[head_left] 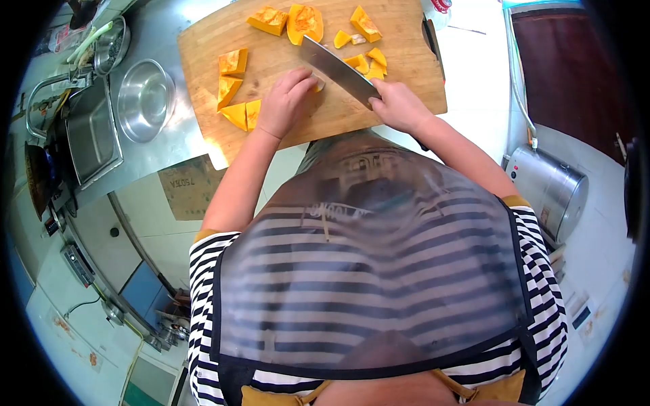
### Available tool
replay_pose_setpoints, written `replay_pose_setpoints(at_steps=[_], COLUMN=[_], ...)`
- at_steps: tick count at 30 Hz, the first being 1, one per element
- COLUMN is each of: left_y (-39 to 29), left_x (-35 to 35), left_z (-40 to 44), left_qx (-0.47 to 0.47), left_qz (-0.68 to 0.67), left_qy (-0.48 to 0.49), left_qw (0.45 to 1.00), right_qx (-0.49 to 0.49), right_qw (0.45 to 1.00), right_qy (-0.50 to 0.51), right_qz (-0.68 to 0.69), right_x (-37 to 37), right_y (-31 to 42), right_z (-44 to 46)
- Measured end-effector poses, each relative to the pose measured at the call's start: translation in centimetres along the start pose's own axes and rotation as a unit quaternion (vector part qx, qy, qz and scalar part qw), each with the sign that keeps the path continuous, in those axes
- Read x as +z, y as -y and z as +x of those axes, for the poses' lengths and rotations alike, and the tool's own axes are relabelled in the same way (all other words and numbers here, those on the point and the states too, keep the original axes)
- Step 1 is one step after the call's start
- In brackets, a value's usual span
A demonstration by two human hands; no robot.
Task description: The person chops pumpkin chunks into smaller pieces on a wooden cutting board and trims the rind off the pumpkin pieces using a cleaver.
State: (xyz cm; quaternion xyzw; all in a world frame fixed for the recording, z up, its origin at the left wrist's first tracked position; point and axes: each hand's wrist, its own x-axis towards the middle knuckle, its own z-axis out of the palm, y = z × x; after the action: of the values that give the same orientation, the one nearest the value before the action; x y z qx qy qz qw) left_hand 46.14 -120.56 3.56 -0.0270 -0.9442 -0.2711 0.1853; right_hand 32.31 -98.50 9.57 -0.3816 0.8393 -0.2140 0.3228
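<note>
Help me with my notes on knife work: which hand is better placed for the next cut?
Probably the right hand: it grips the broad steel cleaver over the brown wooden board. The left hand, fingers at a small, partly hidden piece, seems better placed to steady it.

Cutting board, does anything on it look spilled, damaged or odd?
Nothing stands out on the cutting board. The orange chunks are loosely scattered but not crushed, no spill shows, and the knife is in the right hand. Under the left fingers is too hidden to judge.
</note>
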Motion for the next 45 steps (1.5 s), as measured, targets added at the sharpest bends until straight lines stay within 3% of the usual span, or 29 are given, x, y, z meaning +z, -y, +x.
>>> replay_pose_setpoints(at_steps=[7, 9, 24, 34, 37, 39, 45], left_y=[-0.2, -0.4, -1.1, -0.6, -0.7, -1.1, -0.8], left_x=[1.2, 0.9, 3.6, 4.3, 4.2, 3.9, 4.2], left_z=[0.4, 0.2, 0.3, 0.6, 0.8, 1.0, 0.4], left_qx=[-0.019, 0.000, -0.028, -0.041, -0.066, -0.057, -0.060], left_qz=[0.007, 0.073, -0.006, -0.037, -0.079, -0.027, 0.006], left_qy=[-0.062, -0.080, -0.141, -0.132, -0.090, -0.130, -0.106], left_qw=[0.998, 0.994, 0.990, 0.990, 0.991, 0.990, 0.993], right_qx=[0.017, 0.028, 0.021, -0.018, -0.001, 0.002, 0.009], right_qw=[0.999, 0.999, 0.997, 0.995, 0.993, 0.991, 0.986], right_qy=[-0.024, -0.013, 0.003, -0.028, -0.017, -0.011, -0.003], right_qz=[-0.018, -0.022, -0.069, -0.092, -0.116, -0.131, -0.167], right_x=[-0.3, -0.7, -1.1, -0.9, -1.0, -1.1, -1.1], right_y=[-0.1, 0.6, 3.6, 4.1, 4.3, 4.6, 5.3], right_z=[-0.8, -1.2, -2.0, -3.8, -3.7, -3.8, -3.5])
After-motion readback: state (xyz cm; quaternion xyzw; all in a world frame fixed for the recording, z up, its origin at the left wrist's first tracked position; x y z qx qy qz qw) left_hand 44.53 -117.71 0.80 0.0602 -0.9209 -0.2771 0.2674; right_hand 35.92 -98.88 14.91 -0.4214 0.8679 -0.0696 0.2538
